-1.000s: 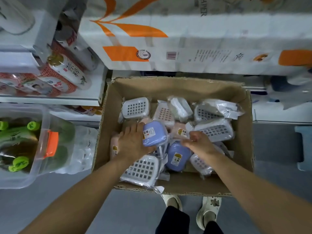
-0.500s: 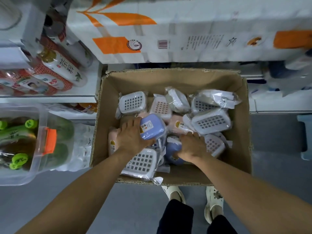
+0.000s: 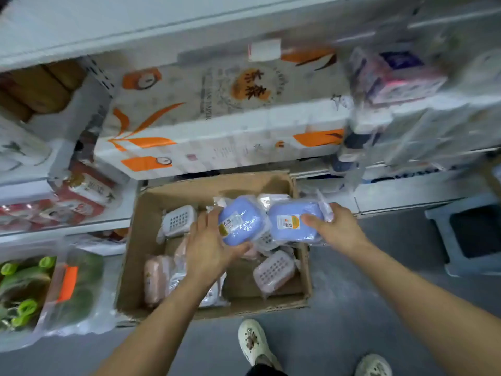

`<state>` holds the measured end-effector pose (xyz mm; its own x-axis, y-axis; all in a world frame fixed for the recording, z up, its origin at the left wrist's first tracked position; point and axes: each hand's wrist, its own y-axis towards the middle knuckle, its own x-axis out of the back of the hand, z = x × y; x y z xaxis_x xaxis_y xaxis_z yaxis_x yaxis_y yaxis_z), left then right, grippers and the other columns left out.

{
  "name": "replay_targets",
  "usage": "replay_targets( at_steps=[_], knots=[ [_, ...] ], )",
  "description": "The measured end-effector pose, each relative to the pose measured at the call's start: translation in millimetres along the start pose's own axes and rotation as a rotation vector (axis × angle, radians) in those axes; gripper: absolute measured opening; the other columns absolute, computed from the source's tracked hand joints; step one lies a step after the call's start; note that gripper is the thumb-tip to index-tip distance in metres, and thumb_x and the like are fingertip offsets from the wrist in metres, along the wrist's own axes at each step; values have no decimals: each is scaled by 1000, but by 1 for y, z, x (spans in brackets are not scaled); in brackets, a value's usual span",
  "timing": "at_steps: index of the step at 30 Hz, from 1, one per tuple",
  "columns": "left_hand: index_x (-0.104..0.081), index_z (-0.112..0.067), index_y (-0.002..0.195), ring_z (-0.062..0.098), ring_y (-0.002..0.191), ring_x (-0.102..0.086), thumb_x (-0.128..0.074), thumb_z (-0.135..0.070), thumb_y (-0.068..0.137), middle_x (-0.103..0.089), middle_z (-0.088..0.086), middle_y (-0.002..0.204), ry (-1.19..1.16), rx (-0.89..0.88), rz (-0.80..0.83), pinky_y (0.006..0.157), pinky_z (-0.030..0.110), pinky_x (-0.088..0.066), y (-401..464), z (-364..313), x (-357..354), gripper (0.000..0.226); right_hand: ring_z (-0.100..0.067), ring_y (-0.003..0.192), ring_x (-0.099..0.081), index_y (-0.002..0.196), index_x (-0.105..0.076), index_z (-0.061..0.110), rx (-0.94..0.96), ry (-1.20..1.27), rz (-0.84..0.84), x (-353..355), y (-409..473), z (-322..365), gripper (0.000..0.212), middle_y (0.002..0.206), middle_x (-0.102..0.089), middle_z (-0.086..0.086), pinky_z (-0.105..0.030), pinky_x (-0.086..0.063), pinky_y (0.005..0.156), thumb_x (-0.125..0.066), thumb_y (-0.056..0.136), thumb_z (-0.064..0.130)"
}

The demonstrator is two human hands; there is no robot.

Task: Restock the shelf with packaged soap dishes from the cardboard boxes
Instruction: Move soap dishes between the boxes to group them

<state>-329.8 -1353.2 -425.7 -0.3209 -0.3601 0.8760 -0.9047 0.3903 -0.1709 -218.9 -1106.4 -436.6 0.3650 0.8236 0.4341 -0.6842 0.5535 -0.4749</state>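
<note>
Soap dishes, two blue ones in clear wrap, are now riding above the cardboard box (image 3: 217, 305) instead of lying in it: a moment ago both hands were down among the stock, and the view is now tilting up toward the shelving, so the carry to the shelf is probably beginning. The left hand (image 3: 210, 248) is curling around the left blue soap dish (image 3: 240, 222), fingers behind its far side and thumb hooking under its lower edge. The right hand (image 3: 339, 229) is gripping the right blue soap dish (image 3: 294, 221) from its right end, thumb lying across the top face beside the label (the other fingers are hidden beneath, so their hold is only presumed). The two dishes are touching or nearly so. White and pink packaged dishes (image 3: 273, 271) are remaining in the box for later trips.
</note>
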Motion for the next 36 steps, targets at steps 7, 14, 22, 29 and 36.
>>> replay_targets(
  at_steps=[7, 14, 22, 29, 36],
  knots=[
    [-47, -28, 133, 24, 111, -53, -74, -68, 53, -55, -2, 124, -70, -178, -15, 89, 42, -48, -29, -188, -40, 94, -23, 88, -61, 98, -60, 12, 86, 30, -195, 201, -30, -26, 35, 96, -64, -2, -30, -44, 66, -74, 82, 38],
    [-43, -25, 139, 23, 116, -50, -80, -66, 57, -53, -4, 127, -95, -350, 27, 95, 41, -45, -48, -367, -107, 99, -19, 88, -56, 105, -58, 11, 118, 84, -381, 383, -66, -87, 33, 98, -60, -3, -27, -39, 71, -77, 82, 26],
    [-43, -27, 138, 22, 111, -49, -80, -63, 59, -52, -6, 122, -94, -547, 117, 90, 37, -44, -45, -522, -170, 94, -26, 96, -63, 108, -65, 11, -62, 155, -595, 513, -80, -179, 40, 105, -68, -7, -36, -50, 81, -80, 78, 32],
    [-45, -28, 136, 23, 109, -49, -75, -70, 57, -52, -5, 120, -69, -646, 201, 88, 35, -43, -17, -629, -243, 94, -27, 95, -63, 110, -66, 8, -179, 197, -677, 611, -53, -242, 39, 104, -68, -8, -33, -47, 76, -79, 80, 29],
    [-42, -29, 139, 24, 112, -49, -75, -71, 58, -52, -2, 122, -38, -566, 301, 92, 42, -46, 37, -711, -317, 96, -24, 90, -67, 101, -69, 9, -333, 184, -443, 692, 35, -288, 30, 96, -71, -7, -32, -50, 74, -82, 78, 25]
  ],
)
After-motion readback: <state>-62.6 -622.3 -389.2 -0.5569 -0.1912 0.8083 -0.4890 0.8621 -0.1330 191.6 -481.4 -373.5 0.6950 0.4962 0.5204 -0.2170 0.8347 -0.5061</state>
